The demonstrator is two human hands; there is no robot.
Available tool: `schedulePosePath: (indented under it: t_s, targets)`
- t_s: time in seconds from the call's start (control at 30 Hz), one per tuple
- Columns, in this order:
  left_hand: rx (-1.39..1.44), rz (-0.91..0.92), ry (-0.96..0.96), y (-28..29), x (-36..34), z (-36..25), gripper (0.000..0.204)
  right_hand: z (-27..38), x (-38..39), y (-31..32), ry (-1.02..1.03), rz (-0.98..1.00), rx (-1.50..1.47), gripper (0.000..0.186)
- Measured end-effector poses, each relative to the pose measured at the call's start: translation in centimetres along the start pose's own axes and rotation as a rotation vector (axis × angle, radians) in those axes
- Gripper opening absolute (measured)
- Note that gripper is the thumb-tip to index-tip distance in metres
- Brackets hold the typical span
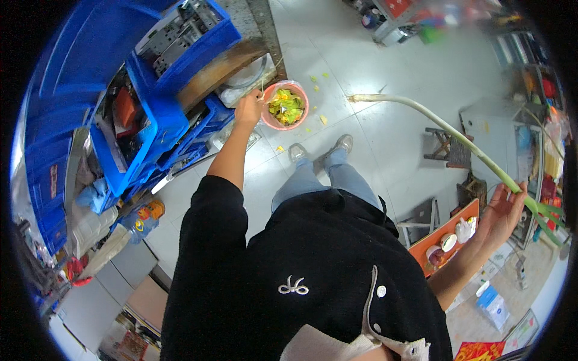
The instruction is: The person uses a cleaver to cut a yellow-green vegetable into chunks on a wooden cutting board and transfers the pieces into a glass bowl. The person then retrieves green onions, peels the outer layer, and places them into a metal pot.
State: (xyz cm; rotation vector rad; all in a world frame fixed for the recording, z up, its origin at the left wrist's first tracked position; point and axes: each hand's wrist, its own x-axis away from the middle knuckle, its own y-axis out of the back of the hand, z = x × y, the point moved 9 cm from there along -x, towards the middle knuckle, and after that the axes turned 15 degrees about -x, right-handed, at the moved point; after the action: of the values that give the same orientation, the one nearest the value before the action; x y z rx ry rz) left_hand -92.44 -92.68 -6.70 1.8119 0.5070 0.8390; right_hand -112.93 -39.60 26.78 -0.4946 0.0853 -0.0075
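Observation:
My right hand (504,207) is closed around the green upper part of a long scallion (442,123). The scallion's pale stalk arcs left over the floor, and its root end points toward the middle; its green leaves fan out past my fingers. On the left my arm reaches out, and my left hand (248,108) is closed at the rim of a pink bin (267,117). A thin pale strip (263,89) shows at its fingertips, blurred and small. Yellow and green leaf scraps (285,107) fill the lined bin.
Blue plastic crates (171,135) with metal parts stack up at the left. Loose scraps (323,120) dot the tiled floor around the bin. A small folding stool (448,148) stands at the right, near an orange tray (421,249) with cups and a counter (463,319).

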Motion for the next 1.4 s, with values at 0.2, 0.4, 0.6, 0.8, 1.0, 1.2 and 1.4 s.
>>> schedulePosePath:
  t_s: [0.2, 0.4, 0.6, 0.8, 1.0, 1.2, 1.4]
  targets:
    - [-0.189, 0.006, -0.020, -3.7, -2.2, -0.7, 0.031, -2.1, 2.4, -1.3, -0.046, -0.028, -0.021, 0.032]
    - [-0.095, -0.035, -0.159, -4.5, -3.2, -0.9, 0.028, -3.7, 3.7, -2.7, -0.047, -0.194, 0.086, 0.030]
    - [0.331, -0.194, -0.298, 6.5, 0.4, -7.9, 0.031, -7.1, 3.2, -5.1, -0.090, -0.117, 0.032, 0.022]
    - [0.309, -0.305, -0.860, 17.2, 14.0, -24.0, 0.035, -12.6, 3.1, -7.7, -0.285, -0.110, -0.102, 0.020]
    - [0.595, -0.086, -0.814, 17.2, 16.3, -28.7, 0.032, -14.4, 4.4, -10.9, -0.393, 0.044, -0.214, 0.026]
    - [0.805, 0.246, -0.635, 14.4, 15.3, -26.9, 0.026, -12.9, 3.7, -10.8, -0.354, 0.101, -0.187, 0.033]
    - [0.982, 0.473, -0.624, 13.3, 15.7, -27.7, 0.031, -11.3, 2.5, -10.6, -0.273, 0.108, -0.436, 0.026]
